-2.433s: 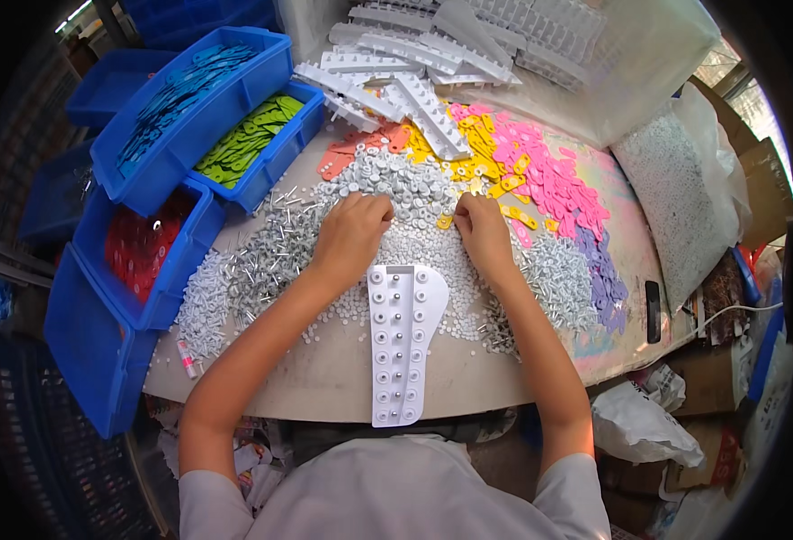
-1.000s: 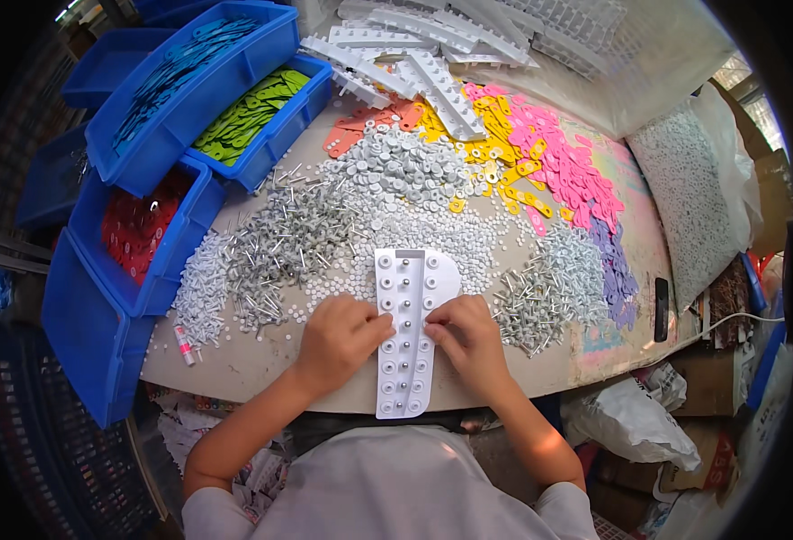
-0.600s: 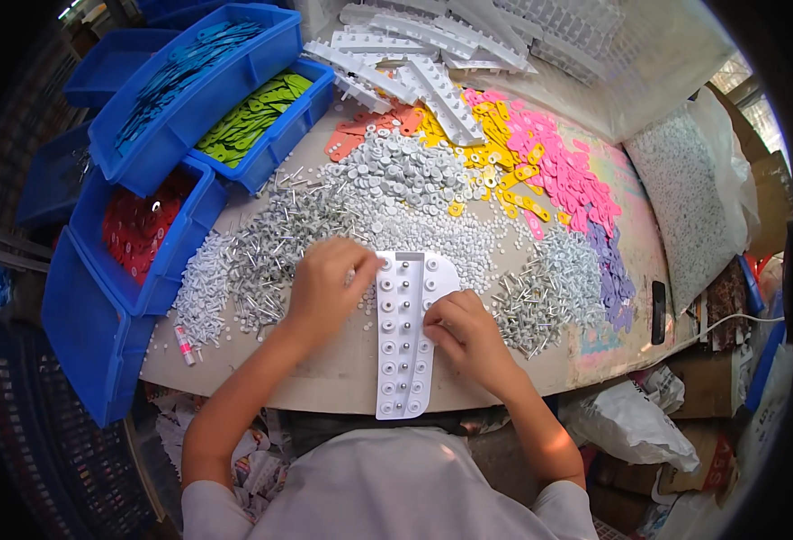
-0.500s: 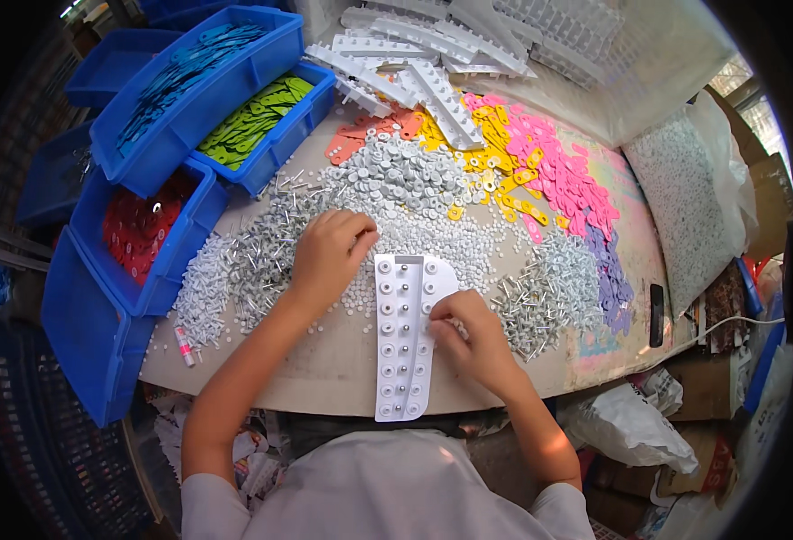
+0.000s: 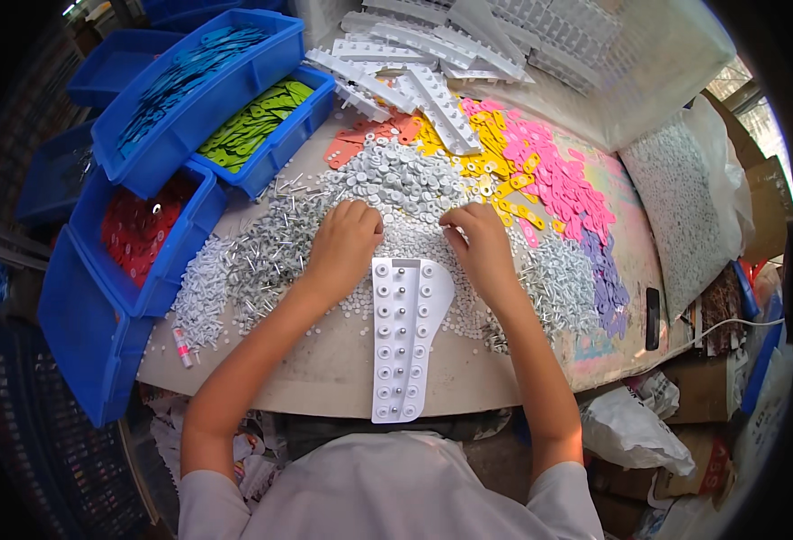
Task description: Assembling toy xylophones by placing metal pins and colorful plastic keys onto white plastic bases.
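Observation:
A white moulded plastic strip (image 5: 385, 382) lies on the table in front of me, wider at its far right. Round white seats run along both its sides, and a row of metal pins goes down its middle channel. Over the left part of a heap of tiny white discs (image 5: 414, 241) is my left hand (image 5: 347, 245), its fingers curled together. My right hand (image 5: 483, 247) reaches to the right part of the heap, thumb and fingers pinched. Whatever either hand holds is too small or hidden. Larger white round caps (image 5: 405, 184) are piled just beyond both hands.
Metal pins (image 5: 275, 236) are heaped at left, more pins (image 5: 554, 279) at right. Pink tabs (image 5: 554, 180), yellow tabs (image 5: 513, 184) and purple tabs (image 5: 605, 283) lie farther right. Blue bins (image 5: 176, 270) of coloured tabs stand left; white strips (image 5: 450, 112) are stacked at back.
My right hand has moved forward from beside the plastic strip to the white pieces. My left hand has shifted slightly right and forward. The strip has barely moved.

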The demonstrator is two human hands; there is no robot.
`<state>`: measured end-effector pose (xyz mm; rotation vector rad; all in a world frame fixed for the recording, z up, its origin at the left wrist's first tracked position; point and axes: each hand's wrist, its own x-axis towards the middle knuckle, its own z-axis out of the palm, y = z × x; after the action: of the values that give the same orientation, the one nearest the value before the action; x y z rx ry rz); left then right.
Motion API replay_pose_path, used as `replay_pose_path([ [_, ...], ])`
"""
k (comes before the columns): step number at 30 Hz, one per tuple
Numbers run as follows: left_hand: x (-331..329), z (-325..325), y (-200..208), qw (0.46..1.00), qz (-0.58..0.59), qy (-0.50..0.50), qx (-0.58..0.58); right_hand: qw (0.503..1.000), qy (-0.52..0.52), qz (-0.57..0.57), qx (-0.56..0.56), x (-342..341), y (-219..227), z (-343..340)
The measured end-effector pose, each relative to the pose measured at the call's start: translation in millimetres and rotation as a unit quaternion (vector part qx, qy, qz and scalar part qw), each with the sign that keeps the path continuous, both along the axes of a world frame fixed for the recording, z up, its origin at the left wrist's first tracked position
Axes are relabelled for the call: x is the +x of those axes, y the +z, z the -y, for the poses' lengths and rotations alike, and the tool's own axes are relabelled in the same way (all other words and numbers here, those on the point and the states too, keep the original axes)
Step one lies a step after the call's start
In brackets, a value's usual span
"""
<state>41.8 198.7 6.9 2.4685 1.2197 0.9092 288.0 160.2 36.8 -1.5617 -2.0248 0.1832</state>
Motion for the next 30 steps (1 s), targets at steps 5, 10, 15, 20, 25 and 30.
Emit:
replay_pose_path([
  [5, -13.7, 34.5, 37.5, 0.983, 0.136, 0.042, -0.119, 0.998, 0.01, 0.055, 0.027, -7.9, -25.5, -33.1],
  [10, -36.9, 82.5, 53.2, 0.965, 0.202, -0.042, -0.164, 0.996, 0.008, 0.086, 0.024, -12.8, -26.3, -34.6],
  [15, -43.3, 116.2, 51.9, 0.951, 0.161, -0.093, -0.246, 0.997, -0.014, 0.062, 0.048, -13.6, -30.4, -24.0],
  [20, -37.7, 131.3, 41.4, 0.946, 0.145, -0.122, -0.264, 1.0, 0.0, 0.021, 0.016, -9.7, -21.9, -15.6],
  [25, -34.9, 139.8, 28.2, 0.949, 0.151, -0.105, -0.257, 0.993, 0.023, -0.103, -0.049, -22.6, 25.9, 41.6],
  [30, -30.4, 145.4, 23.3, 0.957, 0.153, -0.091, -0.229, 0.961, 0.078, -0.174, -0.201, -25.0, 51.2, 111.7],
])
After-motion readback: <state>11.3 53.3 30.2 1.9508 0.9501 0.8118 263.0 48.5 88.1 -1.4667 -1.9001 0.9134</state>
